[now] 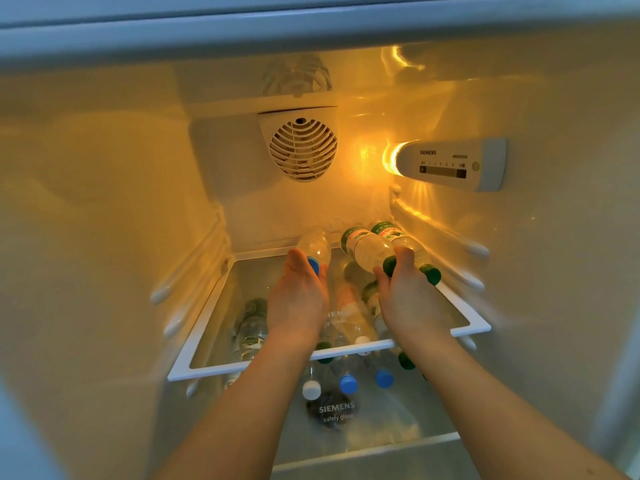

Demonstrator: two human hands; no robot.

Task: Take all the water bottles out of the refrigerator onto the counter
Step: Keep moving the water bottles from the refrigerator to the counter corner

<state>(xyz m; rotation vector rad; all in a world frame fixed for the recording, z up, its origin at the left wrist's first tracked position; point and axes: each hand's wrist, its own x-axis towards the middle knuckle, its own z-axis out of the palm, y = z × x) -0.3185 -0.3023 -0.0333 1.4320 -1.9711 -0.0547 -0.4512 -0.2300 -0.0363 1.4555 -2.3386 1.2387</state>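
Forearms reach into fridge over glass shelf (332, 355). Left hand (299, 296) grips blue-capped bottle (315, 249); right hand (407, 296) grips green-capped bottle (367, 251) at the neck — pickup step. Next: withdraw both to counter; more bottles (348, 382) lie on the shelf below.

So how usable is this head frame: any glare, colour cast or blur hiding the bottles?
Head view: the lamp by the control panel flares and casts everything yellow-orange; wide-angle bending at the edges; the bottles on the lower shelf look hazy through the glass shelf; both hands and the top bottles read clearly.
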